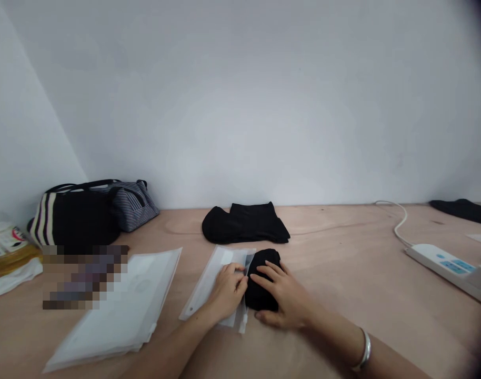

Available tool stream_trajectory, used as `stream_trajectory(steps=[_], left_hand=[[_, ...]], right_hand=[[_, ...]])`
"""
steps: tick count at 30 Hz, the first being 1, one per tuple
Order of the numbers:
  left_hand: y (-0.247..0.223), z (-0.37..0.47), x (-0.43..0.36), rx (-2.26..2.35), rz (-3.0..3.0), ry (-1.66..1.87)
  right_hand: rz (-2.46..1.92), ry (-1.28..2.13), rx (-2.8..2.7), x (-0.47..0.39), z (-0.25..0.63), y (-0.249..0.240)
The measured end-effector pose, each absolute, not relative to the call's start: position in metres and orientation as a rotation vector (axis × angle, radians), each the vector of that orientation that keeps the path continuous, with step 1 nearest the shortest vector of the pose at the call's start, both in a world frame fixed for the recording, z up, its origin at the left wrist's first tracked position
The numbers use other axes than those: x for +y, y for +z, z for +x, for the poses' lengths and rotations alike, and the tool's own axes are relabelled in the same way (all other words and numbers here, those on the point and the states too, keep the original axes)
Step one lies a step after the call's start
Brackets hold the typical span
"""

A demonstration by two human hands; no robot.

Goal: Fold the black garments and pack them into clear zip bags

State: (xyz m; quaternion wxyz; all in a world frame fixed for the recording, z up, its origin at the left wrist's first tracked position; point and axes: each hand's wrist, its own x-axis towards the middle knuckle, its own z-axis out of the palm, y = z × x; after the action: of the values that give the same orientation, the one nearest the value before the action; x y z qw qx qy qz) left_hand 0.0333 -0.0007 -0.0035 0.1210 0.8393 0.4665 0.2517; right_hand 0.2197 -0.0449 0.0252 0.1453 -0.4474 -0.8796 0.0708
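Note:
A translucent zip bag (201,287) lies flat in front of me, its zip edge to the right and a slider at the near corner. My left hand (228,292) rests on it, with curled fingers and thumb pinching the bag near its open edge. Against that edge sits a folded black cloth bundle (261,287); whether part of it is inside the bag I cannot tell. My right hand (286,297) grips the bundle from the right, fingers over its top and thumb at the near side. Behind lies more folded black cloth, sock-like in outline (244,223).
A stack of translucent zip bags (122,305) lies at left, beside a pixelated patch. Farther left stand a black bag with cream stripes (78,221), a striped pouch (136,205) and a bottle of yellow liquid (11,252). At right are a white power strip (449,268) and black cloth (463,210).

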Motion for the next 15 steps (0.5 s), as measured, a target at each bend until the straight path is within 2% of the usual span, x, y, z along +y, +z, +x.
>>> stream_trajectory(steps=[10, 15], left_hand=[[-0.006, 0.033, -0.001, 1.321, 2.328, 0.877], [-0.006, 0.032, 0.0, 1.301, 2.276, 0.91]], right_hand=[[-1.608, 0.23, -2.065, -0.038, 0.194, 0.02], [-1.587, 0.324, -1.918, -0.037, 0.179, 0.015]])
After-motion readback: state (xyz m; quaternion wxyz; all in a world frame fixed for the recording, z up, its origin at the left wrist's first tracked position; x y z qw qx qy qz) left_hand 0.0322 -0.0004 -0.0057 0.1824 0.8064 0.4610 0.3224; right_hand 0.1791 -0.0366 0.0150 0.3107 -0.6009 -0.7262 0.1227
